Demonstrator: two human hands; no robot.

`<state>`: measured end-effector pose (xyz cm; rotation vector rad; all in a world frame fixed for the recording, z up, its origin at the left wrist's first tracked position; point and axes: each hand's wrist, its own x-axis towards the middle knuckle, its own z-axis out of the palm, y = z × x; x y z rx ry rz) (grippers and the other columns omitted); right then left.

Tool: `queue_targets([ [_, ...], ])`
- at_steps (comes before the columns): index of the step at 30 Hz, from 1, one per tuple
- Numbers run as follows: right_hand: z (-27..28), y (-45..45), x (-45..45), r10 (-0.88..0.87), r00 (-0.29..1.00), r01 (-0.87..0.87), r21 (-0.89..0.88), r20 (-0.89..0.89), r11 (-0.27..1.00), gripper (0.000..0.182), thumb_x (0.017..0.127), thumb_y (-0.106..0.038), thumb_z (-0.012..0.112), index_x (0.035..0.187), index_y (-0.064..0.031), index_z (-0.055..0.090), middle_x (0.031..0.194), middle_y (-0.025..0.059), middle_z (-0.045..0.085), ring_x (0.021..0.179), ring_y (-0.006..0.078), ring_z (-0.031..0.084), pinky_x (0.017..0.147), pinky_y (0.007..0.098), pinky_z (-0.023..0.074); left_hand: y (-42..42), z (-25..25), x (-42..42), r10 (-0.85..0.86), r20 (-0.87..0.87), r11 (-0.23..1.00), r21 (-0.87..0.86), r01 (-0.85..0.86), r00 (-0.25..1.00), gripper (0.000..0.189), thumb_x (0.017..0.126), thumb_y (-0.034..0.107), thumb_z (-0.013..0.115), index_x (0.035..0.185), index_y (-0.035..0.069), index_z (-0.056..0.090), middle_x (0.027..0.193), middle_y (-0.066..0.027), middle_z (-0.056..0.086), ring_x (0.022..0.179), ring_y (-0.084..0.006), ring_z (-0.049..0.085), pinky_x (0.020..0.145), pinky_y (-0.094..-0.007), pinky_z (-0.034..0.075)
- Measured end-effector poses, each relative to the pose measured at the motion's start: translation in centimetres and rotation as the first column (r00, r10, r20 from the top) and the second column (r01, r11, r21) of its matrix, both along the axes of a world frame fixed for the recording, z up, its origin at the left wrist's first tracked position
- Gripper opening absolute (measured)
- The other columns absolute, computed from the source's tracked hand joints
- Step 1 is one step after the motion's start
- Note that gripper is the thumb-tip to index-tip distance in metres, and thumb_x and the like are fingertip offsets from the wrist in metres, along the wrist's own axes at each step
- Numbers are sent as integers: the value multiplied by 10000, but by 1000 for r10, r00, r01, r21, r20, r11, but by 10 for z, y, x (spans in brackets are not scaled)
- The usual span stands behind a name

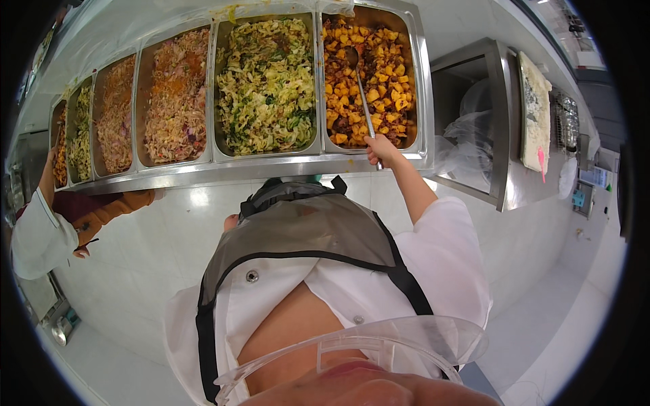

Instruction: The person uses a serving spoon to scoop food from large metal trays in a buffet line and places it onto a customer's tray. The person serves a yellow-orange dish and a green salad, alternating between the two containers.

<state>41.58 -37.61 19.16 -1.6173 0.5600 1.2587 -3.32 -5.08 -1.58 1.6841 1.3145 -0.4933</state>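
My right hand point(382, 151) grips the handle end of a long metal serving spoon point(364, 101). The spoon's bowl lies in diced yellow-orange food point(373, 94), seemingly potato with dark bits, inside the rightmost steel pan point(386, 18). Directly left of it is a pan of chopped cooked cabbage point(266, 86). Only a small part of my left hand point(231, 222) shows, beside my apron at the left hip. Most of it is hidden, and whatever it may hold cannot be seen.
Farther left in the steel counter point(244, 166) are pans of shredded reddish food point(175, 96). A co-worker's hand point(52, 155) reaches the leftmost pan. At right, a steel cabinet point(500, 127) holds plastic bags point(469, 137); on top sits a tray of white food point(535, 106) with a pink utensil point(542, 161).
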Motion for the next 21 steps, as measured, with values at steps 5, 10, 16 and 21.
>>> queue_targets([
  [5,8,3,3,-96,950,203,356,-297,912,209,863,-191,411,734,-123,262,517,-35,268,398,46,244,316,180,185,0,-3,12,-1,13,1000,21,1,1000,298,755,218,478,879,-25,597,803,-165,611,766,-270,579,663,-349,434],
  [10,8,-14,-8,-56,940,200,411,-337,889,235,875,-229,401,695,-136,283,506,-57,261,381,18,212,293,151,161,15,14,25,-95,37,994,-48,97,995,291,751,215,478,887,-11,600,813,-162,610,770,-274,579,666,-359,433],
  [16,4,-57,-26,-106,840,457,588,-532,667,230,898,-252,345,720,-111,375,502,-60,239,362,8,187,258,139,155,19,38,45,-108,28,991,-74,110,994,288,748,223,484,894,6,604,826,-156,612,784,-270,580,681,-350,437],
  [21,13,-60,-45,-143,811,550,656,-567,517,237,905,-244,322,712,-112,359,503,-57,240,357,11,184,252,141,166,16,41,59,-261,12,965,38,261,965,277,745,235,493,871,21,617,819,-153,614,787,-274,581,691,-342,439],
])
